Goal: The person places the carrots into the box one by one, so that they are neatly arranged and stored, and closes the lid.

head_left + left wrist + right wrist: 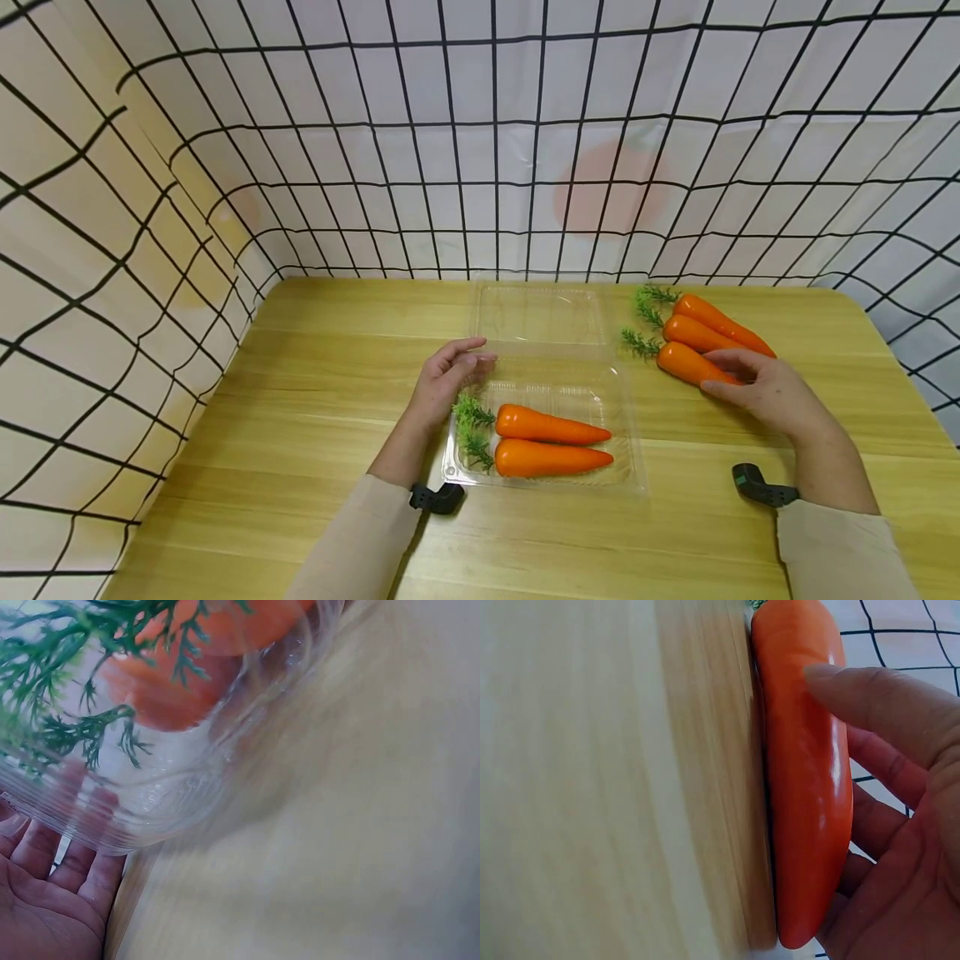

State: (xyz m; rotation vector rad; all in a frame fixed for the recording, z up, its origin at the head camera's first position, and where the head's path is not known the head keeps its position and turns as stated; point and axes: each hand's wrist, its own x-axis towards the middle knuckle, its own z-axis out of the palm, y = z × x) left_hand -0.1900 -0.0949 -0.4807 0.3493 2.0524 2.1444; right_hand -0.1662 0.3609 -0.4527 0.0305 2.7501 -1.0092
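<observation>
My right hand (772, 400) is around the nearest carrot (686, 364) of a group of three on the right of the table. In the right wrist view the thumb rests on one side of that carrot (806, 772) and the fingers curl behind it. My left hand (438, 387) is at the left side of a clear plastic clamshell box (633, 442), its fairly straight fingers against the wall in the left wrist view. Two carrots with green tops, an upper one (551, 425) and a lower one (551, 459), lie side by side in the box, tips to the right.
The box's clear lid (540, 312) lies folded back toward the far edge. Two more carrots, a far one (720, 321) and a middle one (693, 332), lie beside the held one. Black wire grid panels (495, 125) stand around the wooden table (337, 350).
</observation>
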